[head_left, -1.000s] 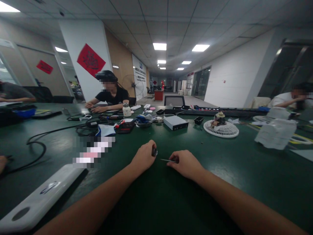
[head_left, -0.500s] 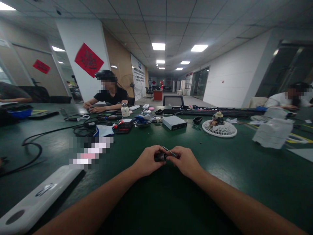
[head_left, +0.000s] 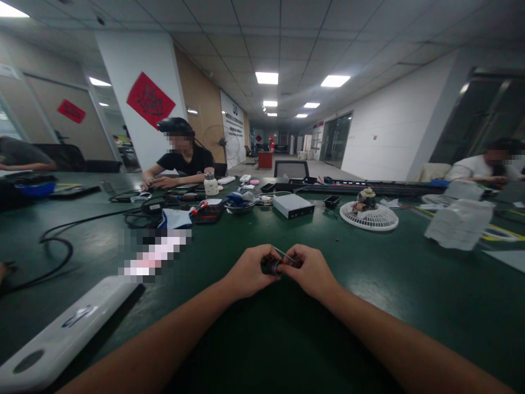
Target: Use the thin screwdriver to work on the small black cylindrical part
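My left hand [head_left: 250, 271] and my right hand [head_left: 309, 269] meet above the dark green bench mat [head_left: 369, 306]. The left fingers grip a small black cylinder [head_left: 270, 266], partly hidden by both hands. A thin metal rod [head_left: 285, 254] runs from my right fingers to the cylinder's end. Its tip is hidden among my fingers, so I cannot tell whether it enters the cylinder.
A white plastic device [head_left: 68, 323] lies at the lower left, beside a pixelated patch [head_left: 153, 254] and black cables [head_left: 55, 246]. Ahead stand a silver box [head_left: 293, 206] and a white round fan guard [head_left: 369, 216]. Co-workers [head_left: 182, 156] sit at the far side.
My hands have come together from being apart. The cylinder and metal rod now meet between my fingers, and the rod's angle has changed.
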Demonstrator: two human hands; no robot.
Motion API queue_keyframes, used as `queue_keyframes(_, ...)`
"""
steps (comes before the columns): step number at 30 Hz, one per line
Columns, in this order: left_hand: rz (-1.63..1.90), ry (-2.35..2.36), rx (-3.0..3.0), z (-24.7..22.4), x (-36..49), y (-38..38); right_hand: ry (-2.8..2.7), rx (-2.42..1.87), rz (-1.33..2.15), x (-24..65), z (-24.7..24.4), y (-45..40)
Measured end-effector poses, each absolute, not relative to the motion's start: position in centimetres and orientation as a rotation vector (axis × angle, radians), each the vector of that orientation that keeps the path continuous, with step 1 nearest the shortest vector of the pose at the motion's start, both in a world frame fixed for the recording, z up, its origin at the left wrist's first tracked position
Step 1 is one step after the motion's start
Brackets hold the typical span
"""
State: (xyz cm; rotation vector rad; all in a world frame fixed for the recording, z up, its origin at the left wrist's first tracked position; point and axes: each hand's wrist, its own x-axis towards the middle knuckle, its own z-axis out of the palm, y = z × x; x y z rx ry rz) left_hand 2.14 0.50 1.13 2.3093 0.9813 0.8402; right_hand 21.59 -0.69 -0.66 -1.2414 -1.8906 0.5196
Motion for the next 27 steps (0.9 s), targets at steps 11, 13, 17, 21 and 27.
queue_keyframes(11,0.877,1.061,2.275,0.3,1.7,1.5,-1.971,-1.19,0.656,21.9,-0.3,-0.7)
queue_keyframes(13,0.914,1.102,2.253,0.0,1.5,2.0,-1.994,-1.161,0.663,22.1,-0.4,-0.6)
queue_keyframes(17,0.956,1.224,2.261,-0.3,1.1,2.6,-2.028,-1.177,0.589,22.4,-0.4,-0.5)
queue_keyframes(21,1.019,1.321,2.314,-0.1,1.0,2.6,-2.046,-1.259,0.517,22.4,-0.3,-0.6)
queue_keyframes(27,0.976,1.222,2.464,0.2,1.3,2.3,-2.059,-1.259,0.517,21.9,-0.2,-1.1)
